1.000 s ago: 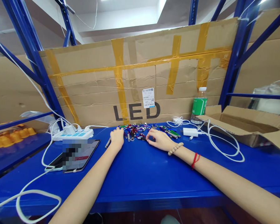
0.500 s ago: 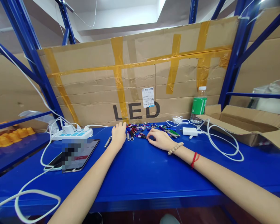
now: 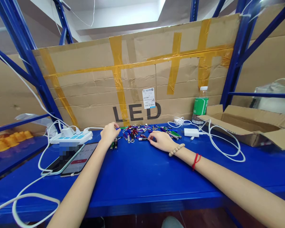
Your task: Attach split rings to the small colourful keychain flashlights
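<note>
My left hand (image 3: 110,133) is over the left end of the pile, thumb and fingertips pressed together; whatever sits between them is too small to make out. Just below it, dark and green metal tubes (image 3: 116,143) lie side by side on the blue tabletop (image 3: 142,171). My right hand (image 3: 161,141), with a beaded bracelet, rests at the pile's front with its fingers curled. Its fingertips close on the end of a small black-and-silver metal tube (image 3: 143,139). Between and behind both hands spreads a heap of small coloured metal tubes (image 3: 132,129), in red, purple, blue and green.
At left are a white power strip (image 3: 72,137), two phones (image 3: 82,158) and loose white cables. To the right stand a white charger (image 3: 191,132), a green-labelled bottle (image 3: 200,106) and an open cardboard box (image 3: 247,126). A cardboard panel (image 3: 97,95) closes off the back.
My left hand has shifted left off the pile, its fingers now pinched together. Dark and green tubes show beneath it. My right hand keeps nearly the same place. The view has moved slightly.
</note>
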`<state>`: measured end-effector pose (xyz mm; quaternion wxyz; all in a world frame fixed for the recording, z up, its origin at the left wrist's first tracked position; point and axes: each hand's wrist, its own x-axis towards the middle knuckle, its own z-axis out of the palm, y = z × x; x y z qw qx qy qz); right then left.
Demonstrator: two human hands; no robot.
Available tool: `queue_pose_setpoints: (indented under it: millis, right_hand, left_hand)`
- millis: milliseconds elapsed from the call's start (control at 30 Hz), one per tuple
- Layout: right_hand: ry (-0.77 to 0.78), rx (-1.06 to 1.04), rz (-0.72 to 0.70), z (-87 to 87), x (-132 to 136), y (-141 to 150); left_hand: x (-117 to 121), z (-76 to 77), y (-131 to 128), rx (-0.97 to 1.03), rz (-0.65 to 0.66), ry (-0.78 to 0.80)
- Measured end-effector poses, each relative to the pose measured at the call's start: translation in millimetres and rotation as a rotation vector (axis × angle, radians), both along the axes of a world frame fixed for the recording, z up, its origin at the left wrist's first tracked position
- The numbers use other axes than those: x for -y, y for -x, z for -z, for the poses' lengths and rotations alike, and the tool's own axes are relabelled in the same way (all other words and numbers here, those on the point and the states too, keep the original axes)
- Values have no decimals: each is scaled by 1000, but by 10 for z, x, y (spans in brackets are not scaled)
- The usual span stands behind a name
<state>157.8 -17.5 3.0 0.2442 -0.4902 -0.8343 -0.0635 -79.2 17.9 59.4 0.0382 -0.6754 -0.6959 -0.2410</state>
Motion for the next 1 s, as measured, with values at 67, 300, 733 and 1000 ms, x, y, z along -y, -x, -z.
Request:
queue_pose_setpoints:
  millis: [67,300,733,1000]
  right_hand:
    - [7,0,5,-5,5,2]
    - [13,-32,-75,50,-34,-17]
    - [-55,-12,30,63,-68,-47]
    - [-51,50,338,69,-144,-176]
  left_hand:
    - [-6,47,-48,-46,34,66]
    - [5,273,-249,-344,430,119]
    - [-3,352,-262,-496,467,76]
    - [-67,404,-261,-545,485,-11]
